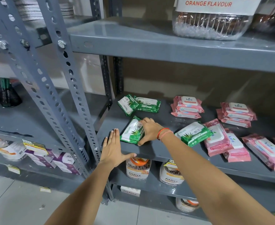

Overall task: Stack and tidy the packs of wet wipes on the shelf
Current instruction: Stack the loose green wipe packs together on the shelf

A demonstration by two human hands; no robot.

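Note:
On the grey shelf (158, 148) lie green-and-white and pink wet wipe packs. My right hand (149, 130) grips a green pack (131, 132) near the shelf's front left. My left hand (113, 148) is flat with fingers apart just left of that pack, thumb at the shelf's front edge, holding nothing. Two green packs (139, 104) lie overlapping at the back left. Another green pack (193, 133) rests partly on loose pink packs (223, 140). Two short stacks of pink packs (187, 107) (237, 113) sit at the back. One more pink pack (265, 150) lies at the right.
A slotted grey upright (78, 101) stands left of the shelf. The shelf above (149, 44) carries clear jars (211, 25). Jars (137, 168) fill the shelf below. The neighbouring rack at left holds boxes (63, 161) and a black mesh pen holder (8, 95).

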